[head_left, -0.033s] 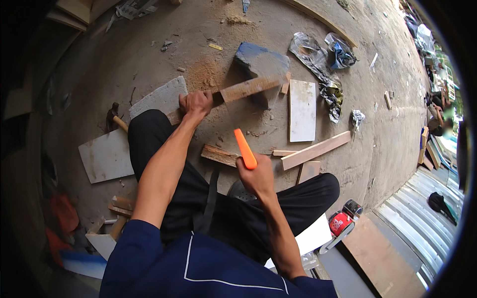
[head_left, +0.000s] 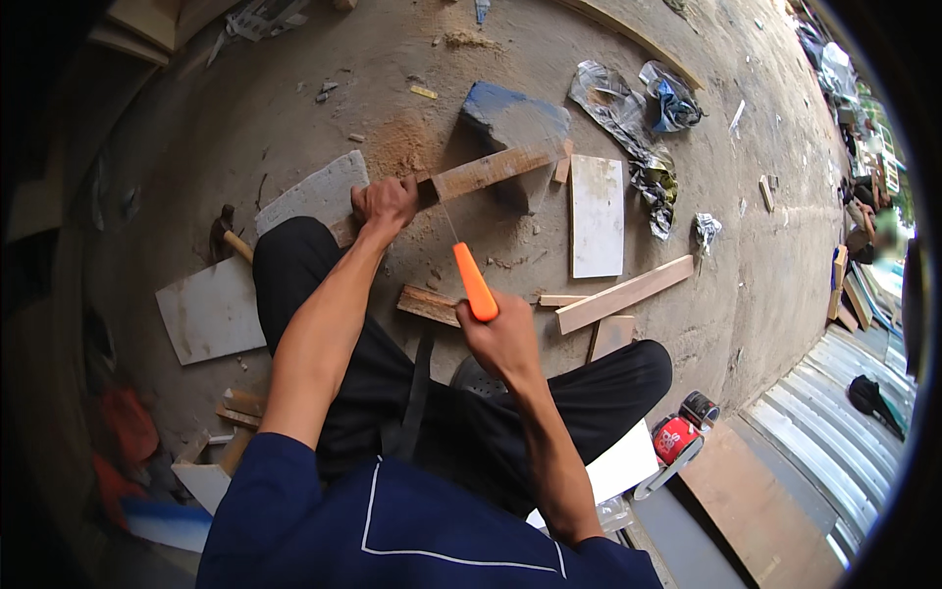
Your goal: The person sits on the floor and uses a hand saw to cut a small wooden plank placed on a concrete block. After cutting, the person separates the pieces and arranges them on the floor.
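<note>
My left hand (head_left: 390,202) is closed round the near-left end of a narrow wooden board (head_left: 496,171). The board's other end rests on a block with a worn blue side (head_left: 520,120). My right hand (head_left: 502,339) grips the orange handle of a handsaw (head_left: 475,283). From the handle a thin blade, faint and blurred, runs up to the board just right of my left hand. Whether its teeth are in a cut cannot be made out. Sawdust (head_left: 400,145) lies heaped on the ground beyond my left hand.
A hammer (head_left: 232,236) lies left of my knee beside a white panel (head_left: 211,309). Another white panel (head_left: 598,216), a wood strip (head_left: 626,294) and crumpled plastic (head_left: 618,108) lie to the right. A short wood offcut (head_left: 429,304) sits before my legs. Red tape roll (head_left: 675,440) stands lower right.
My right hand and the orange saw handle have moved a little forward and left, toward the board. The left hand and the board stay almost where they were.
</note>
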